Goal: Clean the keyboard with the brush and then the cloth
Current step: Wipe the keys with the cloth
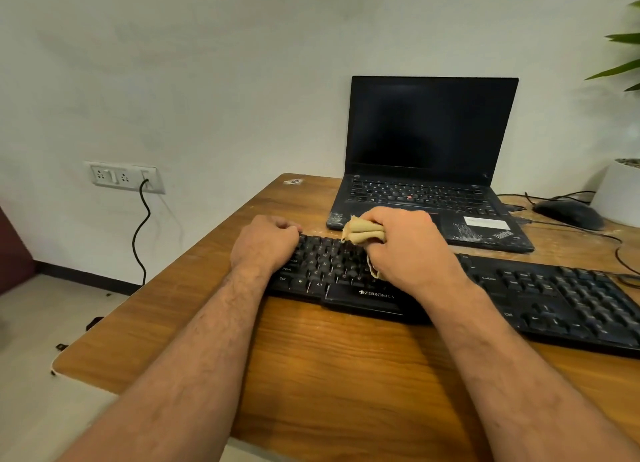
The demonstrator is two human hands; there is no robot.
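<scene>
Wiping with the cloth (363,233) is the step in hand, it seems. The right hand (408,250) clamps the bunched tan cloth over the keys, left of the keyboard's middle. The left hand (265,245) rests curled on the far left corner of the keyboard (346,281), probably steadying it; whether it grips the edge I cannot tell. Soft and light, the cloth is best held crumpled; the keyboard on the tabletop (329,357) may slide.

Keyboard (450,288) lies on the table (329,364) — laptop (429,170) behind it, mouse (568,214) right of laptop.
</scene>
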